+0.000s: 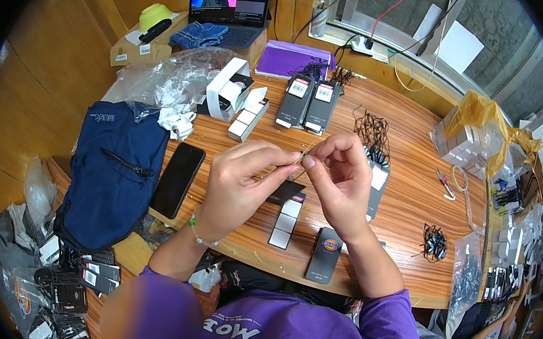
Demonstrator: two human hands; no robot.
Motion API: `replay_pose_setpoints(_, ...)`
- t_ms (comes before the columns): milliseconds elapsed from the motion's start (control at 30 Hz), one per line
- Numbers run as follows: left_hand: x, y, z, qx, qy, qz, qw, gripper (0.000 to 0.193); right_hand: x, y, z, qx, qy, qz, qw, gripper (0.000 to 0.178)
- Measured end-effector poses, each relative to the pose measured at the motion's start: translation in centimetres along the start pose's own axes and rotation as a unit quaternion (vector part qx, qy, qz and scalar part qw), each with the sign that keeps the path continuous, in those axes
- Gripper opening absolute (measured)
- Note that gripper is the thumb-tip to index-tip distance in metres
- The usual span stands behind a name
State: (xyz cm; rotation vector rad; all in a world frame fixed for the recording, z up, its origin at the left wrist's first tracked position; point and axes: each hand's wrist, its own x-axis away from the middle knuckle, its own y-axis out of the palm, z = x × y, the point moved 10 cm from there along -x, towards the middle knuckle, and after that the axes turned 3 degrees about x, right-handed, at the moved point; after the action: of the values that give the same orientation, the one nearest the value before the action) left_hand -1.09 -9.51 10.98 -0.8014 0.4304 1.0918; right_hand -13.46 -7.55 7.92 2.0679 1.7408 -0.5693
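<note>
Above the middle of the wooden table (245,243), my left hand (236,172) and my right hand (340,179) meet with their fingertips nearly touching. Both are closed in a pinch on a thin, light-coloured string (309,148); a small dark bit shows at the fingertips. Beneath them lies a tag with white label panels (284,225) and a dark flap. A black hang tag (324,257) rests near the table's front edge. Partly behind my right hand is a grey tag (377,185) with a white label and black cords.
Two stacks of grey tags (304,104) stand at the back, beside a white box (223,93). A phone (177,179) and a blue bag (107,177) lie left. Rightward are black cords (433,242), snips (445,184) and bagged boxes (466,146). A laptop (225,12) sits behind.
</note>
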Motion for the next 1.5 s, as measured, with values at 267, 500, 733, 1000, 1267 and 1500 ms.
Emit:
replay_pose_setpoints(267,0.1,0.3,-1.7,0.063,-0.085,-0.008,0.994,0.015,-0.2,-0.3,0.3,0.008,0.006,0.018,1.000,0.021)
replay_pose_setpoints(500,-0.3,-0.4,0.8,-0.076,0.063,-0.002,0.995,0.017,-1.4,-0.3,-0.1,0.206,0.010,-0.069,0.976,0.019)
replay_pose_setpoints(733,0.1,-0.2,2.1,-0.182,0.138,0.014,0.973,0.016,-1.1,0.1,2.8,-0.027,0.139,-0.093,0.986,0.009)
replay_pose_setpoints(1000,0.3,1.5,1.8,-0.176,0.165,-0.055,0.969,0.013,-1.9,-2.7,2.8,-0.289,0.113,0.043,0.950,0.010)
replay_pose_setpoints(1267,-0.1,2.1,-0.6,-0.005,0.025,-0.067,0.997,0.012,-2.5,-3.0,1.8,-0.504,0.078,-0.002,0.860,0.011)
replay_pose_setpoints(1500,0.2,3.5,-1.8,0.061,-0.054,-0.089,0.993,0.025,-1.9,-1.7,3.3,-0.630,0.140,0.028,0.763,0.013)
